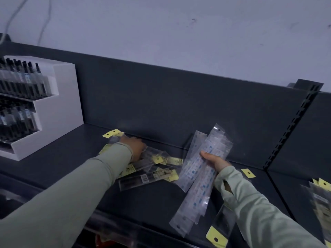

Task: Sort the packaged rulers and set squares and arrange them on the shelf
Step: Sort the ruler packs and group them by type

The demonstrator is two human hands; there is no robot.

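A loose heap of packaged rulers with yellow header cards (pixel 154 167) lies on the dark shelf (pixel 143 201), near its back panel. My left hand (pixel 134 147) reaches into the far side of that heap and rests on the packs; its fingers are hidden behind the hand. My right hand (pixel 215 161) grips a fanned bundle of clear packs with blue print (pixel 198 174), held tilted above the shelf to the right of the heap. A single yellow-tagged pack (pixel 248 173) lies behind my right wrist.
A white stepped display of dark pens (pixel 35 108) stands at the shelf's left end. More yellow-tagged packs (pixel 320 197) lie on the adjoining shelf bay at the right, and one (pixel 217 233) hangs near the front edge. A slotted upright (pixel 293 126) divides the bays.
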